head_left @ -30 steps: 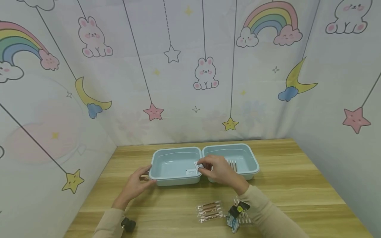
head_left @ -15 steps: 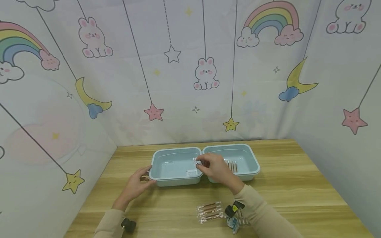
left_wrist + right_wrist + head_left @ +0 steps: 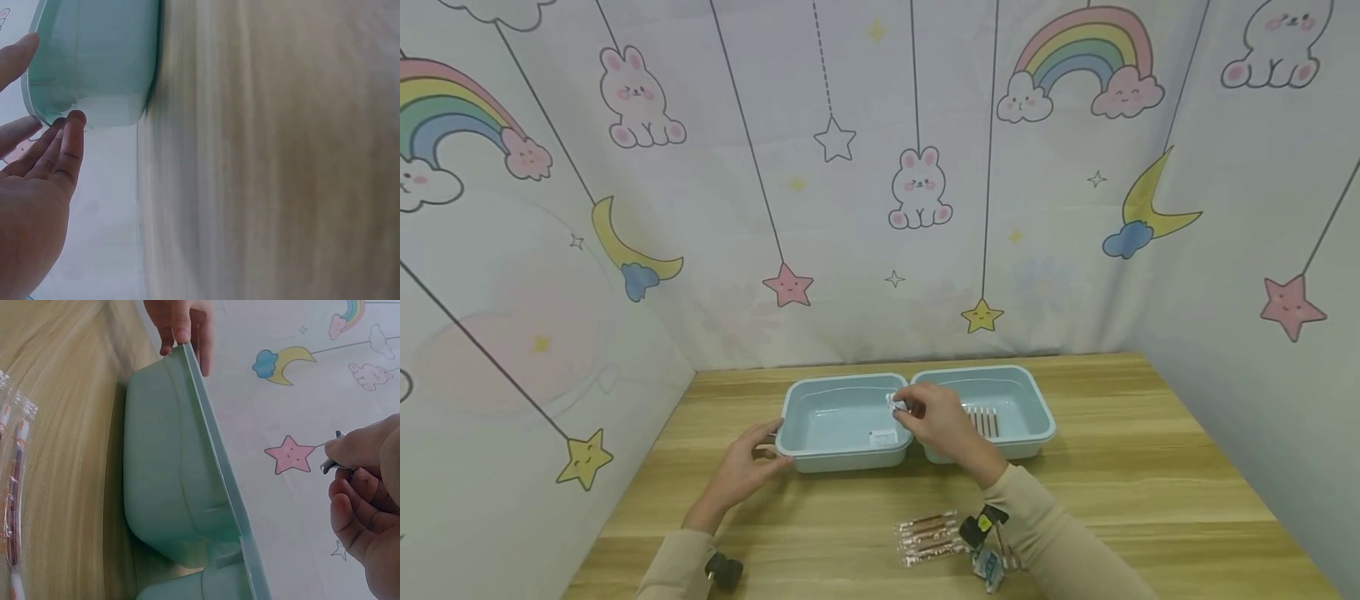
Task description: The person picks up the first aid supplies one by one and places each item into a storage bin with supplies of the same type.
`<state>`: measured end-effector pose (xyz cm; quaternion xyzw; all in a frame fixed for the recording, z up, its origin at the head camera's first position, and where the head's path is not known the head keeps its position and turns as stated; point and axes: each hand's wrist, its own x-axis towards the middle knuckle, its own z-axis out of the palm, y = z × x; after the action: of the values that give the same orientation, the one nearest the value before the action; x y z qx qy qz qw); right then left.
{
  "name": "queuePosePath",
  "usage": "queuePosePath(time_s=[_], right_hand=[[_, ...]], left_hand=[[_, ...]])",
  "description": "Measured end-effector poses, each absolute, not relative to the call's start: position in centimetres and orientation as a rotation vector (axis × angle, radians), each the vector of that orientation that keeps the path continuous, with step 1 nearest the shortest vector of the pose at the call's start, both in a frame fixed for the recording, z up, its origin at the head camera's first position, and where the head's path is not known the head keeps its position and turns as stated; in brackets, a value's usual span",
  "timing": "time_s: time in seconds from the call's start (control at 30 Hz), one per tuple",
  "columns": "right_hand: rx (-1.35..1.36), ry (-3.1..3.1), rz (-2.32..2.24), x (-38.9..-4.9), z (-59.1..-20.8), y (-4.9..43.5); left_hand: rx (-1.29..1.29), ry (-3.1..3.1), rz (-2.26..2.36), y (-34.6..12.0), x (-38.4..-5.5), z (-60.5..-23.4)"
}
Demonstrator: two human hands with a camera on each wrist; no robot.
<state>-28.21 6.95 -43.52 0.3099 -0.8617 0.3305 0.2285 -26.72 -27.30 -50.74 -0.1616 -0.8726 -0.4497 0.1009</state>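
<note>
Two light-blue plastic bins stand side by side in the head view: a left bin and a right bin. My left hand holds the left bin by its front left corner, thumb at the rim and fingers along the side. Over the inner rims where the bins meet, my right hand pinches a small white packet between thumb and fingertips; its silvery edge shows in the right wrist view. Another white packet lies in the left bin. Several brown swabs with white ends lie in the right bin.
Several clear-wrapped brown swabs lie on the wooden table. A blue and white crumpled packet sits near my right sleeve, beside more swabs partly hidden by that arm. A patterned cloth hangs behind the table.
My right hand has moved slightly left and up with the packet, uncovering more of the swabs in the right bin. My left hand stays on the left bin's corner.
</note>
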Motion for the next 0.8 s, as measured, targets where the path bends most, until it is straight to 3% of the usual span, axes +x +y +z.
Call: queuePosePath(time_s=[0.8], right_hand=[[0.686, -2.453, 0.901, -30.0, -45.9, 6.8]], left_hand=[[-0.465, -2.571, -1.308, -27.1, -26.4, -50.5]])
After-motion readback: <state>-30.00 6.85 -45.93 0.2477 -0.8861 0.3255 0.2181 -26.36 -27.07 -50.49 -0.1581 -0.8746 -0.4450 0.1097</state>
